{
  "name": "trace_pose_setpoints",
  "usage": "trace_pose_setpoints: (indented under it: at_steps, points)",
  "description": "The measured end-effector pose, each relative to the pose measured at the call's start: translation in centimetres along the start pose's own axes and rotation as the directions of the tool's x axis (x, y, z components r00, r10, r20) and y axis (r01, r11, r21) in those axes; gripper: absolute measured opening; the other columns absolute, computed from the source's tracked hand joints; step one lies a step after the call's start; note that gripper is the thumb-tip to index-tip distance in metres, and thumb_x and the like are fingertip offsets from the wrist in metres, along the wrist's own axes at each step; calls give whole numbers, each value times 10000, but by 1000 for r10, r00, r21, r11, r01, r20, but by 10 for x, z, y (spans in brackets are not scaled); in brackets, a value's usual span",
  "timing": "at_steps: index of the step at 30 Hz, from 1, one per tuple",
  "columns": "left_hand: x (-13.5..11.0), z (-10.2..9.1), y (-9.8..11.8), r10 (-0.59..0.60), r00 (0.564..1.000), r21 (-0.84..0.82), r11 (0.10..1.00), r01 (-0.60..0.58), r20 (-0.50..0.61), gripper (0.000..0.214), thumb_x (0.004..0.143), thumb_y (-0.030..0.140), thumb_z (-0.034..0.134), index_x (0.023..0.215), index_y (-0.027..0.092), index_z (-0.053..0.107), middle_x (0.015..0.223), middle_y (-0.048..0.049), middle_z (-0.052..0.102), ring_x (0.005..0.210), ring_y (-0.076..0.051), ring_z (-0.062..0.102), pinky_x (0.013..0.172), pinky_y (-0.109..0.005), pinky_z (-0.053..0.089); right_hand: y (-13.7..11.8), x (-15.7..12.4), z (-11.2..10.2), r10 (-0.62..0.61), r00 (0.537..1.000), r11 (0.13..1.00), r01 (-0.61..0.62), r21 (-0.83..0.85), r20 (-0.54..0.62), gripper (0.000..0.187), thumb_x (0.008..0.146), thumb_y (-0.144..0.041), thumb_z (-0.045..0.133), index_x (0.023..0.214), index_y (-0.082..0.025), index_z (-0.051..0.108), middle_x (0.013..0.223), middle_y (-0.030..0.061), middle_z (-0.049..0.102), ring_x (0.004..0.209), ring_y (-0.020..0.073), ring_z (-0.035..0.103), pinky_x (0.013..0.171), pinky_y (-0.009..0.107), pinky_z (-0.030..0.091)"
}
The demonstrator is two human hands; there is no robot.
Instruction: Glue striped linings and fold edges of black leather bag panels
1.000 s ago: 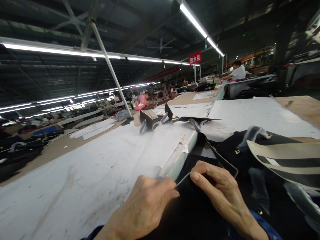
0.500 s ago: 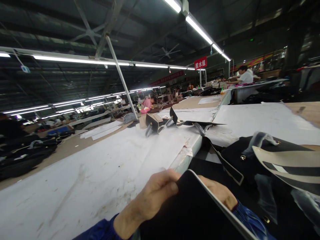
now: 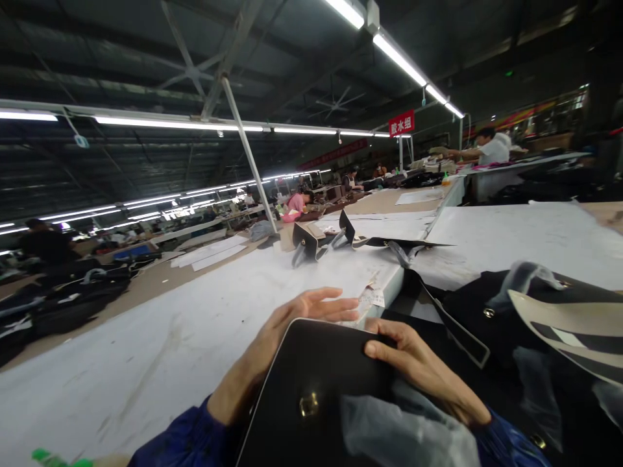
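A black bag panel with a pale edge, a gold clasp fitting and a plastic-wrapped handle is in front of me. My right hand grips its far right edge, thumb on the near face and fingers behind. My left hand is behind the panel's upper left edge, fingers stretched out and apart; whether its palm touches the panel is hidden. Right of my hands lie more black bag panels with wrapped handles, beside a cream-and-black striped piece.
A white-covered table spans the left and middle. Several upright black panels stand farther along it. Black pieces are heaped at the far left. A green-topped object sits at the lower left edge. A person works at the back right.
The panel has turned so its face with the gold clasp and wrapped handle shows. My left hand has loosened and spread its fingers; my right hand came round to the near face.
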State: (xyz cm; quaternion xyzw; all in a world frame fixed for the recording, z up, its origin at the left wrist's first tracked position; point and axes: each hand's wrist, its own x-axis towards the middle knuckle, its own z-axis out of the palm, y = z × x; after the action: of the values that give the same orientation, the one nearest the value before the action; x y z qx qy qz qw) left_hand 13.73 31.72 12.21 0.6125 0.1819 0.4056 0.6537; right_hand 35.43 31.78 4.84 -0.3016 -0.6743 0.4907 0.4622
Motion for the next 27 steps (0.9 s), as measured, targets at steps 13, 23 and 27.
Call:
trace_pose_setpoints:
  at_steps: [13,23,27]
  points:
    - [-3,-20,5,91,992,765,644,9,-89,462,970,363,558,1413,271,468,955,0,657,698,-121,527,667,-231,428,-12,-5,-20,-74,960,936,-26,-350,-270,361,897,-515,567,728,-197,595,659,-11,532,601,130,455,527,250,347]
    - [5,2,-28,226,929,842,521,138,-292,274,984,412,446,851,206,569,621,56,446,554,-106,428,534,-217,344,3,-7,-2,-599,797,461,261,-848,-80,243,989,-373,507,1008,-176,648,783,45,668,686,156,620,635,257,446]
    - [3,12,-38,245,925,882,443,161,-291,366,957,468,436,690,220,468,515,76,275,432,-93,310,431,-228,250,-2,-9,3,-632,775,376,296,-878,-9,277,1023,-335,443,920,-166,637,689,12,622,568,104,545,524,235,353]
